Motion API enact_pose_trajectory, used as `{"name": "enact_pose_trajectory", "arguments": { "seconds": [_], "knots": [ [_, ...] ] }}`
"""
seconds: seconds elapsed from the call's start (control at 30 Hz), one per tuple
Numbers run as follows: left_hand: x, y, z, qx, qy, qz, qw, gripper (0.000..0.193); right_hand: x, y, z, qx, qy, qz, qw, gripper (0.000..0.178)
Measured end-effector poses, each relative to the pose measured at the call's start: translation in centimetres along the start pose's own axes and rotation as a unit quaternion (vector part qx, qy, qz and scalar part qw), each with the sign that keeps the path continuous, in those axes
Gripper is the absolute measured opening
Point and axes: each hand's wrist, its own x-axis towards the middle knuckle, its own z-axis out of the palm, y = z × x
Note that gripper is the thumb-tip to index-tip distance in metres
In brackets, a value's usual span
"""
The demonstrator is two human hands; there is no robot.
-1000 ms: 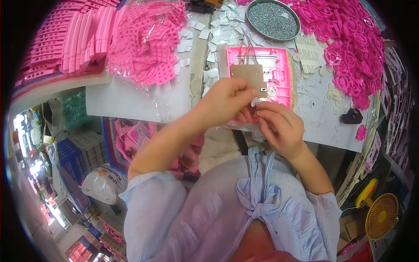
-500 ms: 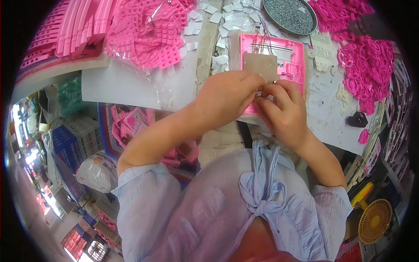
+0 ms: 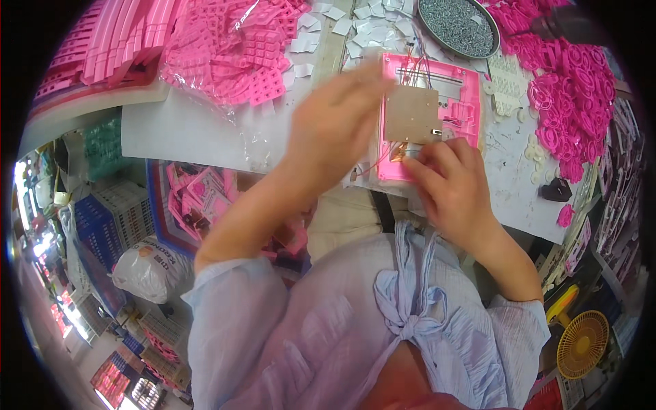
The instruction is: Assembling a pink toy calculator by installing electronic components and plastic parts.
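A pink tray (image 3: 427, 116) lies flat on the white table (image 3: 184, 130), close to its near edge. A brown board (image 3: 411, 113) sits on the tray, and thin wires (image 3: 383, 160) run out from under its lower corner. The wires are pinched at the tray's lower edge by the fingertips of the right hand (image 3: 451, 188). The left hand (image 3: 335, 123) is held up above the table, blurred, with the fingers loosely spread and nothing seen in it. The wires look easy to bend, so a soft pinch is best, and the tray should be kept still with the free hand. A round dish (image 3: 459, 26) of small grey bits is set behind the tray. Heaps of pink parts (image 3: 574, 82) are piled on the right
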Motion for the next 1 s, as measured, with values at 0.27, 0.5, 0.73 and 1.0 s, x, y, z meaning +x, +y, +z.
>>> {"name": "enact_pose_trajectory", "arguments": {
  "seconds": [0.27, 0.5, 0.73, 1.0],
  "knots": [
    [-6.8, 2.0, -1.3, -0.028, -0.181, -0.122, 0.976, 0.018, 0.5, 0.1, 0.6, -0.051, -0.002, -0.011, 0.999, 0.035],
    [-3.4, 1.2, -1.3, -0.024, 0.052, -0.047, 0.997, 0.007, 0.4, -1.2, 0.5, -0.113, -0.081, 0.021, 0.99, 0.046],
    [-0.8, 0.8, 0.6, -0.435, 0.001, -0.347, 0.831, 0.011, 1.3, 1.1, -2.3, 0.037, -0.165, -0.003, 0.986, 0.04],
    [-0.1, 1.7, 0.7, -0.461, 0.004, -0.32, 0.828, 0.016, 1.0, 0.2, -0.6, -0.055, -0.099, -0.003, 0.994, 0.042]
  ]
}}
